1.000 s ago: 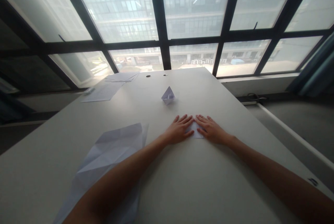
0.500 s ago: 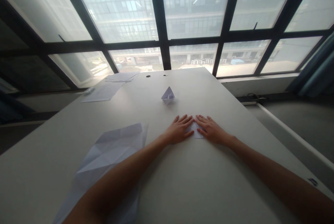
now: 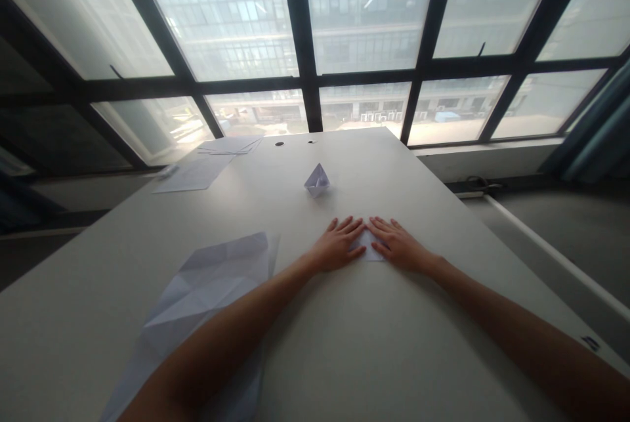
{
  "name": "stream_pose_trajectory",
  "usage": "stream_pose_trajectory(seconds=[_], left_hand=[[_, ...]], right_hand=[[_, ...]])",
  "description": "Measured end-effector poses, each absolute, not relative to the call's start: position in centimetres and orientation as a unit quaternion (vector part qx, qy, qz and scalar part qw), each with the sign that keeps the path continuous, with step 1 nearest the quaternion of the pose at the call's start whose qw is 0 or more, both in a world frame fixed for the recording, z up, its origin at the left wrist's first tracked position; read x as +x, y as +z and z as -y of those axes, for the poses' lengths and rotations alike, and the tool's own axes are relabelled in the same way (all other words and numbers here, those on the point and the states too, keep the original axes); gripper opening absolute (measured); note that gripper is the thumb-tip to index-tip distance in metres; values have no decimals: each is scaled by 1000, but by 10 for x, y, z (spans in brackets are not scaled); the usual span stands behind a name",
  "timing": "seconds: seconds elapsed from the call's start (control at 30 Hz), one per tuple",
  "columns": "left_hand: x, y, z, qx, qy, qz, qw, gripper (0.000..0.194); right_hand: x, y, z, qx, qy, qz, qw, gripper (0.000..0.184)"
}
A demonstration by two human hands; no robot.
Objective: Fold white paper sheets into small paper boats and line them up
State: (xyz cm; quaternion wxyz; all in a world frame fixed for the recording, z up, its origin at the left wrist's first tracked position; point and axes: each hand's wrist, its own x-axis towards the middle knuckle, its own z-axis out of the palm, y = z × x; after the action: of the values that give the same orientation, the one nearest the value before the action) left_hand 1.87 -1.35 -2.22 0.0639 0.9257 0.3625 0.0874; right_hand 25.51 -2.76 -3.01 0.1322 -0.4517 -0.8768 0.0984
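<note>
A small piece of folded white paper [image 3: 373, 253] lies flat on the white table [image 3: 394, 330]. My left hand [image 3: 339, 245] rests palm down over its left part, with the fingers stretched out. From the other side my right hand [image 3: 398, 245] lies flat on the paper's right part, fingers extended as well. The fingertips of both hands nearly meet at the paper's far end. Most of the paper is hidden beneath them. Beyond the hands stands a folded paper boat [image 3: 317, 180], touched by neither.
A large creased sheet [image 3: 207, 284] lies at the left, partly under my left forearm. Flat papers [image 3: 197, 172] are at the table's far left. Two cable holes [image 3: 279, 144] sit near the far edge, in front of windows with dark frames [image 3: 306, 48].
</note>
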Motion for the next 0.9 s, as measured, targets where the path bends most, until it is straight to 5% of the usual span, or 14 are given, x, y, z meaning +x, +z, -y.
stream_pose_trajectory(seconds=[0.9], left_hand=[[19,-21,14,925,79,-367,61,65]], right_hand=[[253,-28,29,-458,99,875,124,60]])
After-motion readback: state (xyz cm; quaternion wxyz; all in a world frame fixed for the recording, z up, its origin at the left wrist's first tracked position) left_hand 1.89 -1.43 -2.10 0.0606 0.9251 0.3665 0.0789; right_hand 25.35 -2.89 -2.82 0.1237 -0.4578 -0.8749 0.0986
